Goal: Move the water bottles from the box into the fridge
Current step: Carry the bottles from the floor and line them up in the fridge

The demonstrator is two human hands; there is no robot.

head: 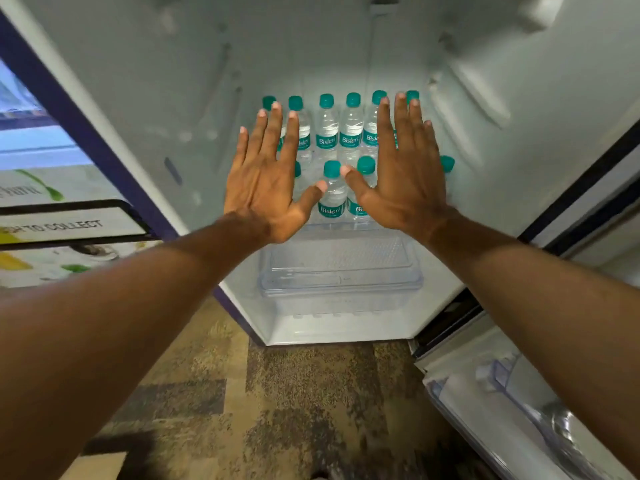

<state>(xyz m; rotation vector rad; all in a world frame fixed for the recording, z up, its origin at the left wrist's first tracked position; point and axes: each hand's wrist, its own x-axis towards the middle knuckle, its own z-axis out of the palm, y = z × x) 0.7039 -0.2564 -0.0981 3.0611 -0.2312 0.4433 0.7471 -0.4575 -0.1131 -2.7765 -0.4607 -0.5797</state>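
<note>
Head view: both hands are held up flat, fingers fully spread, nothing gripped; the left hand [266,178] and right hand [403,168] are raised before the water bottles [327,133], lined up in two rows inside the fridge [145,109] (teal caps); "Bisleri" can be read on labels; "TO COLLECT" is seen on a sign [69,225] at left.

— Type of premises?
— Commercial, likely an office pantry. A vending machine [52,188] reading "TO COLLECT" stands beside the open fridge [145,98].
— Further evidence?
— Patterned carpet tiles [277,410]; identical Bisleri water bottles [327,133] stocked in rows.
</note>
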